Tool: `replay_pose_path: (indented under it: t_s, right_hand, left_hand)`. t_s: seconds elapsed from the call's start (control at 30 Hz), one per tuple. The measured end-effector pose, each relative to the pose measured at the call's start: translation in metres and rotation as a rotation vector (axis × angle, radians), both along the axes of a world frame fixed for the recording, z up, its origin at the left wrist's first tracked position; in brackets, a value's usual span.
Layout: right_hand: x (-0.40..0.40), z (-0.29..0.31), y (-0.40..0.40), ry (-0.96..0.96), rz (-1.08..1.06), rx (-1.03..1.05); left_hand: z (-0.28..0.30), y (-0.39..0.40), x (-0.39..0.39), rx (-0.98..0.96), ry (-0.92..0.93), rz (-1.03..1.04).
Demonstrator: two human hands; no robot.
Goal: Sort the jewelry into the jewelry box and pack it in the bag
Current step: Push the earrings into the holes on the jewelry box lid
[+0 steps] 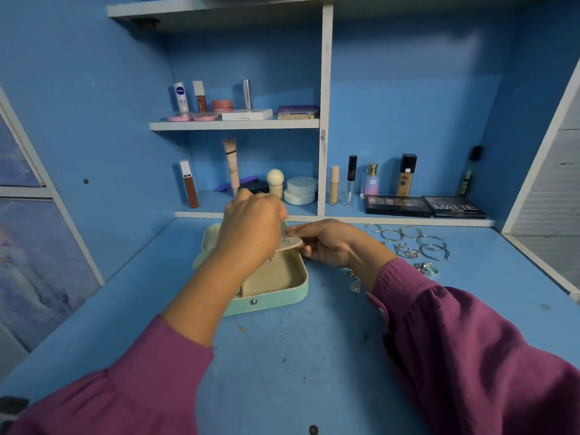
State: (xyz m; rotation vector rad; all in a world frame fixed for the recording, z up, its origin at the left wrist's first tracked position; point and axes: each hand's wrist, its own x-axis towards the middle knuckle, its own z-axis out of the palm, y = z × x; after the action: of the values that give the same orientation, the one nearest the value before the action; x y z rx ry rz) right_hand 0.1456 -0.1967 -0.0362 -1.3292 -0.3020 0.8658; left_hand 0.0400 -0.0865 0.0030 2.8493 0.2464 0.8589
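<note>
A mint-green jewelry box (270, 301) sits open on the blue bench (314, 356), its beige lining showing. The left hand (251, 227) hovers over the box's rear half with fingers curled down, pinching something small at a beige insert panel (292, 244); what it pinches is too small to make out. The right hand (326, 243) grips the right end of that panel, holding it tilted above the box. The left forearm crosses the box's left side and hides much of the interior.

To the right of the box, loose silver jewelry lies on the bench: hoop bangles (420, 240), a chain (406, 252), rings (426, 268), and a triangular pendant (355, 287) just beside the right sleeve (470, 340).

Behind, blue shelving holds cosmetics. On the upper shelf (235, 124) a white stick (181, 97) reads "NIVEA". In the lower right compartment a small perfume bottle (372, 182) is marked "SB", next to a foundation bottle (406, 175), and a black palette (455, 207) reads "MATTE". A second palette (397, 205) lies beside it. Other labels are too blurred to read.
</note>
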Motion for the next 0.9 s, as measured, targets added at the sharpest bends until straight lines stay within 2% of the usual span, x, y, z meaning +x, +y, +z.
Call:
replay_pose_path:
  t_s: [0.13, 0.3, 0.5, 0.63, 0.9]
  right_hand:
    - [0.003, -0.001, 0.0, 0.003, 0.002, -0.003]
    - [0.002, -0.001, 0.0, -0.012, -0.003, -0.004]
    - [0.002, 0.0, -0.001, 0.003, -0.008, -0.01]
    - [0.002, 0.0, -0.001, -0.006, -0.017, -0.006]
    - [0.003, -0.002, 0.001, -0.019, -0.012, 0.005]
  left_hand:
    - [0.003, 0.028, 0.022, -0.145, 0.212, 0.092]
    - [0.0, 0.027, 0.032, -0.158, 0.377, 0.036]
    - [-0.001, 0.028, 0.034, -0.147, 0.342, 0.078]
    - [-0.001, 0.028, 0.035, -0.196, 0.406, 0.045]
    - [-0.001, 0.029, 0.037, -0.207, 0.418, 0.019]
